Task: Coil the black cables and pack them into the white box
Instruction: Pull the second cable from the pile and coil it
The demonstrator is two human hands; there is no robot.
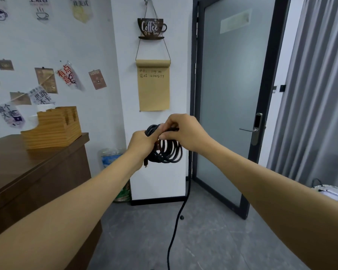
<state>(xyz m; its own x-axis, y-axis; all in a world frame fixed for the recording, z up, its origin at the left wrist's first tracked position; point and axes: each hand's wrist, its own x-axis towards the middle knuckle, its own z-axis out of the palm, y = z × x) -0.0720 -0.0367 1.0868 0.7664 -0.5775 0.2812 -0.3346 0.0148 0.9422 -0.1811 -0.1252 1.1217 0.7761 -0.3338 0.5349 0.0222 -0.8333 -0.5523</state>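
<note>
A black cable (pixel 169 152) hangs in several loops at chest height in front of a white pillar. My left hand (pixel 142 145) grips the bundle of loops on its left side. My right hand (pixel 183 131) pinches a strand of the same cable at the top of the coil. The loose tail of the cable (pixel 179 211) drops from the coil down to the grey floor. A short end with a plug (pixel 145 162) dangles below my left hand. Part of a white object (pixel 332 191) shows at the right edge; I cannot tell if it is the box.
A brown wooden counter (pixel 27 172) stands at the left with a stepped wooden holder (pixel 53 127) on it. A glass door (pixel 232 94) with a lever handle is at the right, grey curtains beyond it. A bin with a bag (pixel 113 158) stands by the pillar.
</note>
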